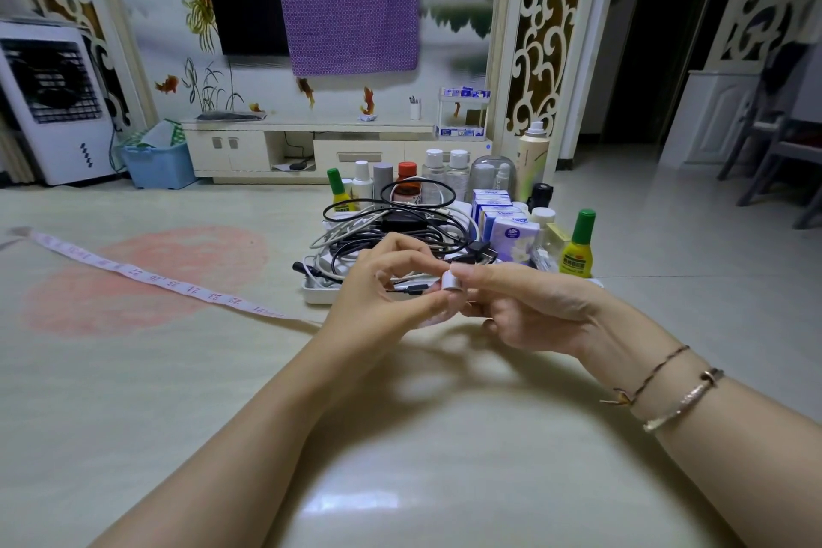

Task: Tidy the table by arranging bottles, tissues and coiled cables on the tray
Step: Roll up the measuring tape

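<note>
From the head view, your left hand (pixel 382 280) and right hand (pixel 520 307) meet just in front of the tray (pixel 313 293), low over the bench (pixel 400 458). Your right grip is closed on a small white plug (pixel 451 280), thumb on top and fingers beneath. Your left grip is pinched shut on the thin cable (pixel 411 288) that runs into that plug — whether any loose length hangs below your palms, the view does not show.

Behind your hands the tray looks nearly full. A heap of coiled cables (pixel 391 227) fills its near left part, black and white loops overlapping. The tissue packs (pixel 502 214) stand in a row just right of the heap. Along the far edge stands a line of bottles (pixel 407 180), and a tall spray bottle (pixel 531 156) rises at the far right. A green-capped yellow bottle (pixel 578 245) stands at the near right; whether it sits on the tray or just beside it is not clear.

By my reading, most of the sorting is done. What is left is the cable in your hands, which has yet to join the heap — and a tape measure (pixel 155 276) lies stretched across the bench to your left, well apart from the tray.
</note>
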Demonstrator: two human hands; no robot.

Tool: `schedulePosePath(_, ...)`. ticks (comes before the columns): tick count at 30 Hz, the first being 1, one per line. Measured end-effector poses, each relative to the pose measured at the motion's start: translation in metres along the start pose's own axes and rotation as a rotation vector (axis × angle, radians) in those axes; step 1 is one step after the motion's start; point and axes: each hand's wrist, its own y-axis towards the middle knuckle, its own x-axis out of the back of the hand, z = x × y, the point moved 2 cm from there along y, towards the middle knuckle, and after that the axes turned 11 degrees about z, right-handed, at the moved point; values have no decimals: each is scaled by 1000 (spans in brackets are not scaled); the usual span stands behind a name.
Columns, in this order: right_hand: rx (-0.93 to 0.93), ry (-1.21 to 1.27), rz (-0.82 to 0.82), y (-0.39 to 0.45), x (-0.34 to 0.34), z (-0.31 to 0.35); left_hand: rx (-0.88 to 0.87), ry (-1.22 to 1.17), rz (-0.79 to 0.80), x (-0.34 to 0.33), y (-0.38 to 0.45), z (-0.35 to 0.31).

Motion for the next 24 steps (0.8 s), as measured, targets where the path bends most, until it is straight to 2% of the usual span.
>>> schedulePosePath(5,6,-20,-51,4,0,-3,-30,30,27,-3,0,-4)
schedulePosePath(10,19,23,17,1,-2,0,-9,-30,-9,-1,-2,-4)
schedulePosePath(15,18,-1,-38,3,3,-2,-37,42,19,-3,-1,-4)
schedulePosePath(21,44,57,55,0,3,-1,-28,1,-3,1,-1,-3)
schedulePosePath(24,52,21,18,1,5,-2,-27,26,16,-1,-1,-3)
